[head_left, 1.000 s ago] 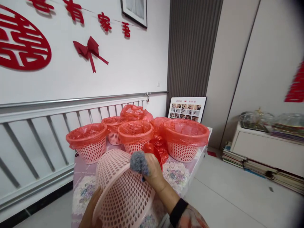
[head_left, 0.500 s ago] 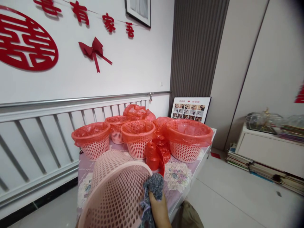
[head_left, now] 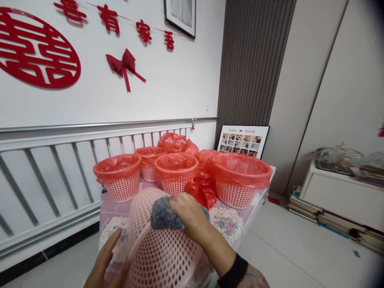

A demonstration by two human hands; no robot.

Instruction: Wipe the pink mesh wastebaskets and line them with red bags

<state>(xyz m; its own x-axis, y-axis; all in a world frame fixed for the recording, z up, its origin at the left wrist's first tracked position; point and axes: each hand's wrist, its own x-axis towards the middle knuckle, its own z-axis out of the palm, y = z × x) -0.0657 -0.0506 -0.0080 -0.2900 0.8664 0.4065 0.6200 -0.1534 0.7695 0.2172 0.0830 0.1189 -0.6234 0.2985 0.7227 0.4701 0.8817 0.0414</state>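
A pink perforated plastic basket [head_left: 168, 256] lies tipped on its side in front of me, its open mouth towards me. My right hand [head_left: 192, 218] is closed on a fluffy grey cloth [head_left: 165, 214] and presses it on the upper rim of the basket. At the lower left, my left hand [head_left: 106, 266] has its fingers stretched and apart beside the basket's left rim. Its lower fingers are close to the basket; whether they touch it I cannot tell. Behind the tipped basket lies bunched red plastic film [head_left: 204, 194].
Several baskets lined with red bags stand behind, among them a left one [head_left: 122, 188], a middle one [head_left: 177, 186] and a large right one [head_left: 235, 192]. All are on a table with a floral cloth [head_left: 226, 222]. A radiator [head_left: 57, 180] runs along the wall.
My right hand has moved the cloth up and left, from the rim's right side onto its top. The basket's mouth has turned and shifted right. My left hand has come into view.
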